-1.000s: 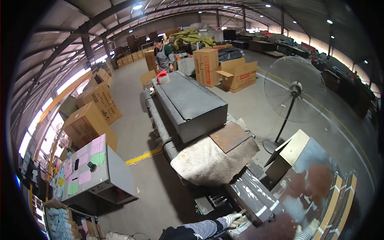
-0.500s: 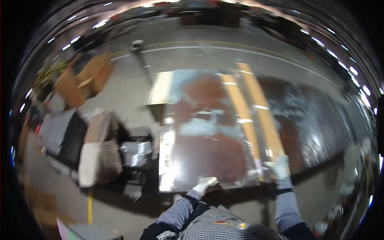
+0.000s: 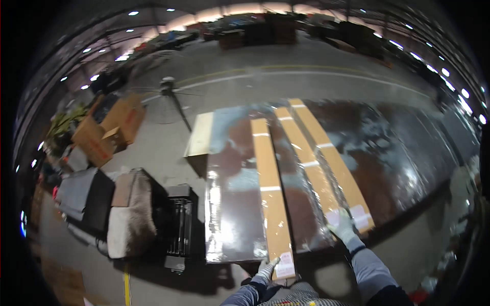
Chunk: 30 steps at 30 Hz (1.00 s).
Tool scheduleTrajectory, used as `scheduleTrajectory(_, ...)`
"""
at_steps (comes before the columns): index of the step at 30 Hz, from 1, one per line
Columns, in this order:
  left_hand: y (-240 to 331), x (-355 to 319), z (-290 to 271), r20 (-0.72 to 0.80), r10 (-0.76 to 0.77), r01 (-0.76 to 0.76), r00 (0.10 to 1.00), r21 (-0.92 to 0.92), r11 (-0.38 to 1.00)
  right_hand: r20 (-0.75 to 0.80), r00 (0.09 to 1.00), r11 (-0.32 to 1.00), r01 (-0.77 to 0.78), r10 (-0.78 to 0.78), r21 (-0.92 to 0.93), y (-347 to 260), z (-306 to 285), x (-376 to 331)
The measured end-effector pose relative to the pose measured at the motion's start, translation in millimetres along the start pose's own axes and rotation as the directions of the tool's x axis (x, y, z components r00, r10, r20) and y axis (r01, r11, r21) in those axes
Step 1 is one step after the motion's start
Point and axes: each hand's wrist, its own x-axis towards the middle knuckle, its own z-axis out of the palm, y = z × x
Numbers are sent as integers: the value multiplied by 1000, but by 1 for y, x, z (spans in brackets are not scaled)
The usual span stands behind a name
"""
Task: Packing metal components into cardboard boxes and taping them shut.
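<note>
Three long, narrow cardboard boxes with white bands lie on a wide, film-wrapped dark brown panel (image 3: 232,214). My gloved left hand (image 3: 268,266) is closed on the near end of the left box (image 3: 270,204), which sticks out past the panel's front edge toward me. By the near end of the middle box (image 3: 309,176), my gloved right hand (image 3: 343,227) has its thumb over the label and its fingers at the box's right side. Close beside lies the right box (image 3: 334,163), angled the same way, with a pale label at its near end.
A cream-topped block (image 3: 200,133) stands at the panel's far left corner. Left of the panel are a black metal frame (image 3: 179,219), a fuzzy beige-brown block (image 3: 131,224) and a grey box (image 3: 84,196). Farther back are open cartons (image 3: 94,135) and a pedestal fan (image 3: 167,86).
A third long box now lies on the panel's left part, its near end in my left hand. My right hand has shifted left, from the right box to the middle one.
</note>
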Motion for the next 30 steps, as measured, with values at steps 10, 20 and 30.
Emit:
scheduleTrajectory(10,-15,-23,-55,587,-17,382,809,-503,775,130,858,868,-491,497,-76,-109,-36,-36)
scheduleTrajectory(20,1,-11,19,303,-27,53,953,-78,996,91,915,888,403,-392,-223,-178,-84,-128)
scheduleTrajectory(30,-19,15,30,476,-106,8,873,202,979,230,946,964,-186,228,-190,-152,49,-35)
